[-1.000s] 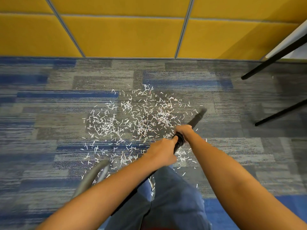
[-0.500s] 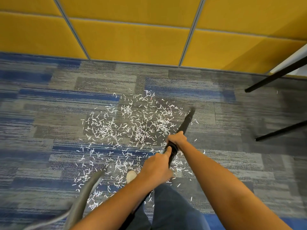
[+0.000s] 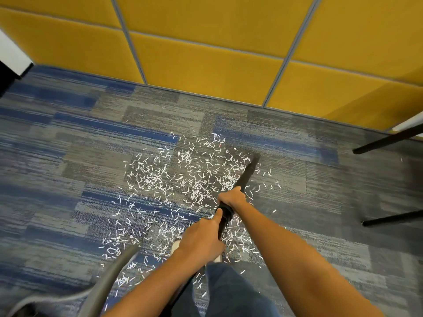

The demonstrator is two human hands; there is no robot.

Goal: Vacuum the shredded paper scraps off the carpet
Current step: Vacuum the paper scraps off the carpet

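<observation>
Right hand [image 3: 232,199] curls round the black wand [image 3: 225,216]; left hand [image 3: 201,239] grips just behind it, thumb laid along the tube. The tapered nozzle [image 3: 248,172] meets the right edge of the thin white paper scraps [image 3: 183,179] strewn over striped blue-grey carpet [image 3: 68,156]. A grey hose [image 3: 107,277] curves lower left; padded yellow panels [image 3: 206,65] stand behind.

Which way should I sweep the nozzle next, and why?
Probably sweep the black tapered vacuum nozzle leftward: its tip sits at the right edge of the white shredded paper scraps, which lie thickest just left of it on the grey-blue carpet.
</observation>
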